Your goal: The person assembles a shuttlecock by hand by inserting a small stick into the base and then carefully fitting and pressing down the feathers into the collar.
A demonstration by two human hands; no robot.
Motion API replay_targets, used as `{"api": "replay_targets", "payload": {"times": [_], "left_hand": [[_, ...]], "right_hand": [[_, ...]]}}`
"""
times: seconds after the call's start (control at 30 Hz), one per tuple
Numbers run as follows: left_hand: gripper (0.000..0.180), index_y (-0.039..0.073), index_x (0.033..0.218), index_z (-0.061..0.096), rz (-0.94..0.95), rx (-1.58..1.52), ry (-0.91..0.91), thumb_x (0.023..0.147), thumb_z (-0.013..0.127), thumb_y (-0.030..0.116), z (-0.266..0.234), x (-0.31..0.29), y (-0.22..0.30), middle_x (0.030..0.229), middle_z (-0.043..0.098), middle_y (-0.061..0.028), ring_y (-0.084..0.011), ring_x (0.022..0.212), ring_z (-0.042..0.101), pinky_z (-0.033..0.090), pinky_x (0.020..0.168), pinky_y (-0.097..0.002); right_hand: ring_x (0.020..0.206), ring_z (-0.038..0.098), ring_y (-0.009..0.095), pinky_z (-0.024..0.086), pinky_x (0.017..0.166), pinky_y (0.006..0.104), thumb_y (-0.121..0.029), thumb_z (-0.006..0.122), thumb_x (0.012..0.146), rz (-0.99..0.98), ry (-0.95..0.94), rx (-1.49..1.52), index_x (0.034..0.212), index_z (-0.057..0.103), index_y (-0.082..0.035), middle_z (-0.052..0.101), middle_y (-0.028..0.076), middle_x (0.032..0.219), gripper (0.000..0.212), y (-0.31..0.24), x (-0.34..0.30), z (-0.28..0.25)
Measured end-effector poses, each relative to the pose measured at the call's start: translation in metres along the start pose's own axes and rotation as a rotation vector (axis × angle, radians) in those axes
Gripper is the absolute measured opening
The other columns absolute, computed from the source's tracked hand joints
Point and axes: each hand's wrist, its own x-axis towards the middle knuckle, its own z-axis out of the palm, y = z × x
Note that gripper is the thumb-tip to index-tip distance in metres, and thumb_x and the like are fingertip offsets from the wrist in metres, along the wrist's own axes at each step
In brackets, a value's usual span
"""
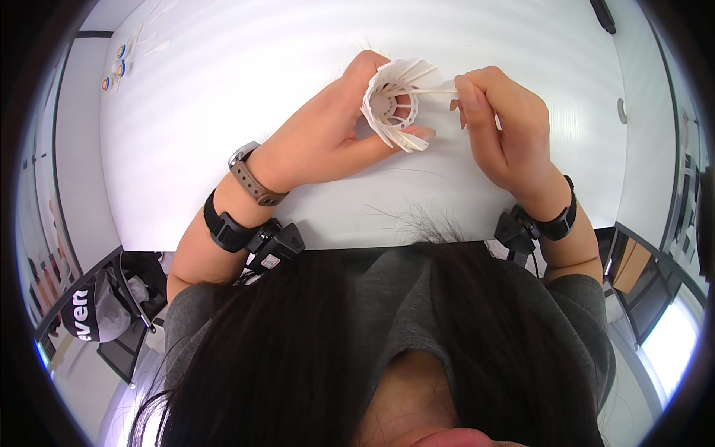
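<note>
A white feather shuttlecock (403,123) is held above the white table, its open skirt turned toward me and to the right. My left hand (339,123) wraps around it from the left, thumb below and fingers behind. Some feathers are gone from the skirt, leaving a ring with openings in view. My right hand (503,119) pinches the outer end of a thin pale feather shaft (433,92) between thumb and index finger. That shaft runs level into the shuttlecock's mouth; whether it is still fixed inside I cannot tell.
The white table (223,82) spreads beneath both hands. At its far left lie several small round pieces (121,68) with blue rims and orange centres, beside loose white feathers (158,46). A black object (602,16) rests at the far right edge. Wrist-mounted black devices (275,244) sit on both forearms.
</note>
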Motion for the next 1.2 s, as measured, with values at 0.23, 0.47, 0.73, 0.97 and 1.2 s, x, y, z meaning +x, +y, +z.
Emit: {"api": "replay_targets", "payload": {"times": [0.23,0.47,0.73,0.97,1.2], "left_hand": [[0.05,0.001,0.122,0.047,-0.034,-0.07,-0.052,0.084,0.075,0.016,-0.003,-0.002,0.004,0.095,0.05,-0.0022,-0.0123,0.085,0.052,0.044,0.074,-0.0266],[0.052,0.0,0.118,0.047,0.009,-0.001,0.004,0.083,0.075,0.027,-0.002,-0.001,0.001,0.092,0.063,-0.0139,-0.0244,0.081,0.065,0.05,0.07,-0.0325],[0.056,0.002,0.129,0.047,-0.085,-0.123,-0.038,0.086,0.072,0.025,-0.005,0.0,0.009,0.104,0.067,-0.0129,-0.024,0.092,0.066,0.051,0.08,-0.0326],[0.055,0.005,0.13,0.048,-0.122,-0.136,-0.084,0.086,0.072,0.028,-0.008,0.001,0.013,0.106,0.068,-0.0115,-0.0243,0.093,0.067,0.051,0.082,-0.0331],[0.057,0.002,0.126,0.049,-0.069,-0.086,-0.045,0.084,0.074,0.033,-0.005,-0.001,0.006,0.098,0.069,-0.0131,-0.0262,0.087,0.069,0.052,0.077,-0.033]], "right_hand": [[0.05,0.054,0.022,0.04,0.047,0.03,-0.01,0.057,0.095,0.063,0.002,0.05,0.086,0.061,-0.002,0.057,0.008,0.065,0.013,0.001,-0.002,0.003],[0.049,0.054,0.021,0.041,0.047,0.0303,-0.01,0.057,0.095,0.026,0.002,0.023,0.086,0.061,-0.002,0.056,0.007,0.062,0.013,0.001,-0.001,0.004],[0.048,0.047,0.01,0.037,0.047,0.0246,-0.015,0.054,0.099,0.277,-0.046,0.312,0.084,0.059,-0.003,0.051,0.003,0.058,0.02,0.0,-0.002,0.003],[0.049,0.046,0.006,0.037,0.048,0.0226,-0.02,0.048,0.102,0.396,-0.054,0.464,0.08,0.056,-0.003,0.05,-0.001,0.056,0.028,-0.006,0.0,0.004],[0.05,0.045,0.004,0.038,0.049,0.0208,-0.025,0.045,0.104,0.548,-0.097,0.584,0.078,0.054,-0.004,0.049,-0.002,0.058,0.034,-0.007,0.002,0.003]]}}
